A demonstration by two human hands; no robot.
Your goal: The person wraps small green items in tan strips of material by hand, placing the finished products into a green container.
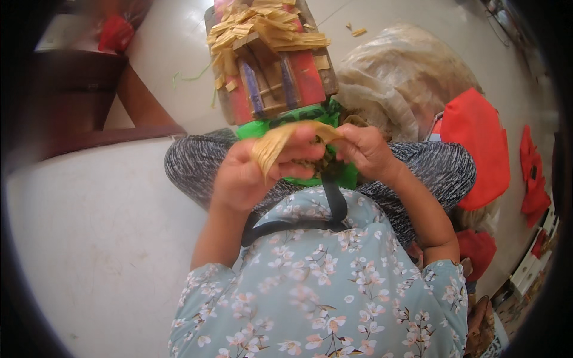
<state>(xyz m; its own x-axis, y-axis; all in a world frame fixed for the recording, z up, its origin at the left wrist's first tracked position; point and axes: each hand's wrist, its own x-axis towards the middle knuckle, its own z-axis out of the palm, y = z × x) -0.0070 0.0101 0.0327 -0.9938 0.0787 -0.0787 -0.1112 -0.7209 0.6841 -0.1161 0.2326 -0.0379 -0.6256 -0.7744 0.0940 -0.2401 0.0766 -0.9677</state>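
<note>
A pale yellow, flat dried strip (274, 145), perhaps a leaf or husk, is stretched between my two hands above my lap. It lies across the palm of my left hand (250, 172), whose fingers are blurred and partly spread. The fingertips of my right hand (367, 150) pinch its other end. Beneath my hands is a green plastic bag (347, 175) with brownish-green scraps in it, largely hidden by the hands. Just beyond stands a worn wooden frame (309, 80) with red and blue strips, and a pile of similar yellow pieces (255, 27) lies on top.
A large translucent plastic sack (412, 62) stands beyond my right knee. Beside that knee is a red bag (483, 152). Dark wooden furniture (80, 85) stands at the upper left. Small yellow scraps (359, 32) lie on the pale floor, and red cloth (532, 179) lies far right.
</note>
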